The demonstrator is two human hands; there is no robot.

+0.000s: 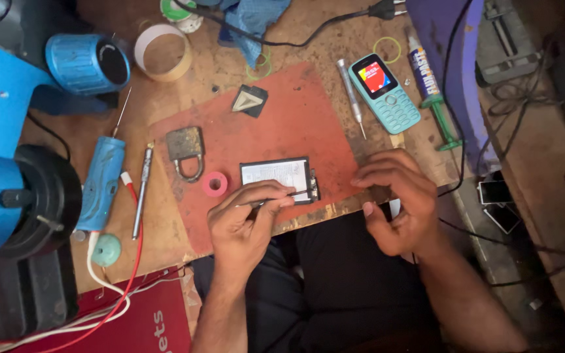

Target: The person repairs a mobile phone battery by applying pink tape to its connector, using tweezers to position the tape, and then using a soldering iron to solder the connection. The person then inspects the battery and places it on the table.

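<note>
Head view shows the left hand (246, 219) pinching tweezers (282, 196) at the battery's (276, 174) edge connector, seemingly mid-repair, while the right hand (397, 202) rests half-curled and empty on the mat (295, 117).

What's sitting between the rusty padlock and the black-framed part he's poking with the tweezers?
A small pink roll of tape lies on the red mat between the padlock and the black-framed part, seen in the head view.

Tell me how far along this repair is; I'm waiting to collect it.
Done: the flat black part lies out on the red mat. In hand: the left hand works tweezers at its edge; the right hand rests nearby. Left: it remains loose, apart from the teal phone.
</note>
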